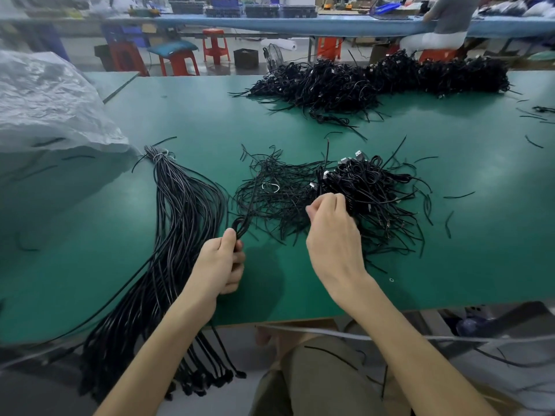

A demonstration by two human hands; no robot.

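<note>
My left hand (220, 265) grips a folded black cable loop (240, 225) just above the green table (180, 115). My right hand (333, 232) hovers over a heap of black twist ties (279, 190), its fingertips curled and pinching at the ties. Right beside it lies a pile of coiled USB cables (369, 181) with silver plugs showing. A long bundle of straight black cables (183, 223), tied at its far end, runs along the left and hangs over the table's front edge.
A large heap of coiled black cables (375, 76) lies at the back right. A crumpled clear plastic bag (51, 106) fills the left. Loose ties are scattered on the right. Red stools (214, 45) and a seated person (447, 22) are beyond the table.
</note>
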